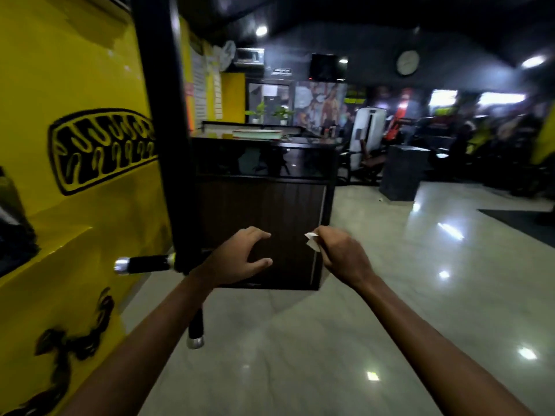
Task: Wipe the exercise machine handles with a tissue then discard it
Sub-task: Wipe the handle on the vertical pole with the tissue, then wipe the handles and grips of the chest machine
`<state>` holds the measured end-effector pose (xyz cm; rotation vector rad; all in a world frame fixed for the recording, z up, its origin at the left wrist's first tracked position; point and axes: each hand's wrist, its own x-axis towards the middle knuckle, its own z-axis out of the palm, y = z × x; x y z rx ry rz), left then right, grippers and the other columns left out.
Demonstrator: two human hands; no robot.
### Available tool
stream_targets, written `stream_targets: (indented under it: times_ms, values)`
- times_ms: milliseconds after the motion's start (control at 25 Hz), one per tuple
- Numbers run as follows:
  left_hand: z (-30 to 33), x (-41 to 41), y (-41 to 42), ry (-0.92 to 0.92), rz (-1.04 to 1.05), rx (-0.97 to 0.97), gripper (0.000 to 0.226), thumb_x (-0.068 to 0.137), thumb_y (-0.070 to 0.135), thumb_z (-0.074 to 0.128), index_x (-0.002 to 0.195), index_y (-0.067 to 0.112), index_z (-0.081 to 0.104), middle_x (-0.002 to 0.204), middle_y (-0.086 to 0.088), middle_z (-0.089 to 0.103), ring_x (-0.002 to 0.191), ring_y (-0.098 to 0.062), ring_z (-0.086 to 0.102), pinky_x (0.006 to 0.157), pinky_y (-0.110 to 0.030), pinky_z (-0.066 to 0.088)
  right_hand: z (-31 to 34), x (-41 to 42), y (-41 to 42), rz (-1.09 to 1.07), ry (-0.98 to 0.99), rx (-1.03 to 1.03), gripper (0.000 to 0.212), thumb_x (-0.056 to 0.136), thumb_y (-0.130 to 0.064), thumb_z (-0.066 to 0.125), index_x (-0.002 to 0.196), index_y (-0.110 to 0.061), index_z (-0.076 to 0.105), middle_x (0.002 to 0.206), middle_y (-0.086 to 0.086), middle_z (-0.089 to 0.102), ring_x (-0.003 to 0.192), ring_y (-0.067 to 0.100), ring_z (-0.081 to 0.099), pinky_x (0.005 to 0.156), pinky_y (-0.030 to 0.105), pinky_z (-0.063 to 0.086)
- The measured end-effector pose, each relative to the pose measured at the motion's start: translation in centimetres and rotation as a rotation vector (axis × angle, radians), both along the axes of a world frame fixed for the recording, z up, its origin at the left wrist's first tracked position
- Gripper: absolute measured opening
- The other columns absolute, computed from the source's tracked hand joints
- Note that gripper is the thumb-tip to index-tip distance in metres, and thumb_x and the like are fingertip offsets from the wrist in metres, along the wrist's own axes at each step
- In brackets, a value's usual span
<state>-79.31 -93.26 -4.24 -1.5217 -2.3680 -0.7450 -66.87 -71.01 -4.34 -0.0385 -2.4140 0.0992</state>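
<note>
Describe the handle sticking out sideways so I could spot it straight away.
Start at the yellow wall and the black upright post beside it. Low on that post, the horizontal handle points left toward the wall. Unlike the second handle, which hangs downward, its chrome cap faces left.

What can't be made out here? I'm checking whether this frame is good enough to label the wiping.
- Tissue: mostly hidden inside the right hand, head view.
- Lower handle: its top is covered by the left forearm.
- Left hand: no contact with anything can be confirmed.
- Background gym machines: motion-blurred.
</note>
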Motion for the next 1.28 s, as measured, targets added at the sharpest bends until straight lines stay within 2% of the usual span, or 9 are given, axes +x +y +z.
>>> stream_targets:
  times_ms: [120, 440, 520, 640, 760, 1000, 1120, 1200, 1280]
  values:
    - [0.3, 1.3, 6.4, -0.065, -0.049, -0.025, 0.054, 0.086, 0.043, 0.064, 0.132, 0.022, 0.049, 0.133, 0.005, 0.05, 0.125, -0.008, 0.042, 0.1, -0.02, 0.033, 0.2, 4.4, 4.9, -0.105, 0.047, -0.075, 0.009, 0.092, -0.016, 0.053, 0.087, -0.01, 0.057, 0.081, 0.01, 0.061, 0.073, 0.031, 0.058, 0.056, 0.033, 0.037]
    - [0.4, 5.9, 23.7, -0.148, -0.353, -0.068, 0.057, 0.084, 0.042, 0.068, 0.131, 0.014, 0.052, 0.133, -0.003, 0.053, 0.123, -0.014, 0.047, 0.098, -0.018, 0.031, -0.3, 14.2, 16.2, -0.436, 0.076, -0.184, 0.011, 0.092, -0.011, 0.047, 0.087, -0.008, 0.057, 0.081, 0.008, 0.063, 0.074, 0.028, 0.058, 0.062, 0.037, 0.047]
    - [0.3, 7.3, 27.9, -0.171, -0.442, -0.097, 0.064, 0.08, 0.049, 0.068, 0.13, 0.014, 0.053, 0.134, -0.003, 0.054, 0.124, -0.015, 0.047, 0.097, -0.015, 0.03, -0.6, 16.3, 18.8, -0.534, 0.088, -0.21, 0.01, 0.09, -0.006, 0.05, 0.091, -0.01, 0.06, 0.087, 0.006, 0.066, 0.08, 0.026, 0.061, 0.066, 0.036, 0.05]
    - [0.1, 10.1, 35.4, -0.179, -0.609, -0.118, 0.076, 0.071, 0.064, 0.056, 0.131, 0.018, 0.052, 0.135, 0.001, 0.053, 0.125, -0.013, 0.046, 0.1, -0.018, 0.029, -0.8, 20.5, 22.9, -0.711, 0.108, -0.228, 0.022, 0.085, 0.002, 0.052, 0.097, -0.01, 0.064, 0.094, 0.005, 0.068, 0.086, 0.022, 0.063, 0.072, 0.03, 0.049]
    - [0.6, 14.2, 42.5, -0.182, -0.778, -0.134, 0.064, 0.08, 0.055, 0.065, 0.131, 0.021, 0.051, 0.136, 0.006, 0.051, 0.127, -0.01, 0.043, 0.099, -0.017, 0.028, -0.5, 26.0, 25.9, -0.892, 0.133, -0.216, 0.018, 0.086, 0.0, 0.054, 0.097, -0.007, 0.065, 0.092, 0.008, 0.069, 0.084, 0.024, 0.064, 0.071, 0.033, 0.052]
    - [0.3, 27.0, 52.3, -0.158, -1.161, -0.176, 0.053, 0.085, 0.039, 0.068, 0.131, 0.018, 0.052, 0.133, 0.005, 0.053, 0.124, -0.011, 0.046, 0.097, -0.017, 0.03, -0.9, 38.8, 25.5, -1.329, 0.181, -0.279, 0.005, 0.085, -0.012, 0.058, 0.084, -0.014, 0.062, 0.082, -0.002, 0.065, 0.075, 0.016, 0.059, 0.061, 0.033, 0.047]
    - [-0.2, 36.0, 53.9, -0.156, -1.383, -0.249, 0.055, 0.083, 0.041, 0.069, 0.13, 0.018, 0.053, 0.13, 0.005, 0.054, 0.12, -0.01, 0.05, 0.096, -0.018, 0.035, -1.3, 46.2, 22.1, -1.602, 0.144, -0.224, 0.008, 0.086, -0.018, 0.055, 0.08, -0.016, 0.06, 0.08, -0.002, 0.062, 0.074, 0.017, 0.055, 0.056, 0.029, 0.038]
    - [-0.2, 41.7, 53.9, -0.163, -1.522, -0.277, 0.06, 0.079, 0.048, 0.068, 0.13, 0.021, 0.053, 0.128, 0.008, 0.053, 0.12, -0.01, 0.049, 0.1, -0.024, 0.038, -1.5, 50.5, 19.4, -1.725, 0.11, -0.164, 0.008, 0.083, -0.018, 0.056, 0.079, -0.014, 0.061, 0.079, 0.001, 0.06, 0.073, 0.021, 0.055, 0.058, 0.031, 0.041]
    - [0.2, 48.8, 52.8, -0.181, -1.667, -0.278, 0.055, 0.081, 0.042, 0.07, 0.129, 0.021, 0.054, 0.127, 0.01, 0.052, 0.119, -0.007, 0.048, 0.1, -0.023, 0.037, -1.5, 55.8, 15.7, -1.87, 0.118, -0.115, 0.018, 0.081, -0.023, 0.05, 0.076, -0.01, 0.062, 0.076, 0.005, 0.057, 0.069, 0.025, 0.055, 0.056, 0.034, 0.043]
